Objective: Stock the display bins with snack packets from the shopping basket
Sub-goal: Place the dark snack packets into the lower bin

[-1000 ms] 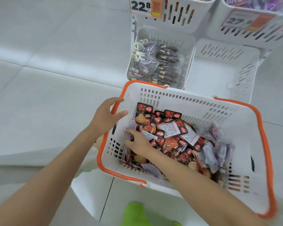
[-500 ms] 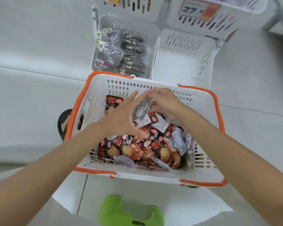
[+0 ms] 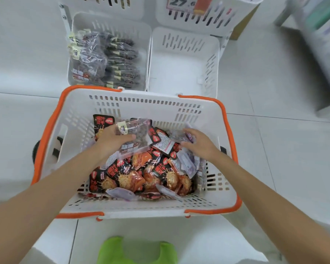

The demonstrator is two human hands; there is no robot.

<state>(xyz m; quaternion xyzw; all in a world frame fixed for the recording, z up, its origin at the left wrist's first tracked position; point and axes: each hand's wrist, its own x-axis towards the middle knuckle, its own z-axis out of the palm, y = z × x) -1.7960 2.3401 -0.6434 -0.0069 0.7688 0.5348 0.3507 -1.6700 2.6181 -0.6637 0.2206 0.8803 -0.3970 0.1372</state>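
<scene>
A white shopping basket (image 3: 225,191) with orange rims stands on the floor, heaped with red-and-black snack packets (image 3: 122,174) and small clear purple-printed packets (image 3: 188,162). My left hand (image 3: 111,139) is inside the basket and grips a clear packet of dark snacks (image 3: 135,136), lifted a little above the heap. My right hand (image 3: 199,142) reaches into the basket's right side, its fingers closing on a small clear purple packet (image 3: 185,135). Beyond the basket, the left display bin (image 3: 74,21) holds several dark clear packets and the right display bin (image 3: 215,54) stands with nothing in it.
Two upper bins hang above, one with a price tag (image 3: 187,4) reading 27. A green object (image 3: 135,250) lies at the bottom edge. A dark round thing (image 3: 35,149) shows left of the basket. A blurred shelf (image 3: 324,54) stands at the right.
My two hands, close together over the basket's middle before, have parted. The left now holds a clear dark packet and the right has gone to the right side of the heap.
</scene>
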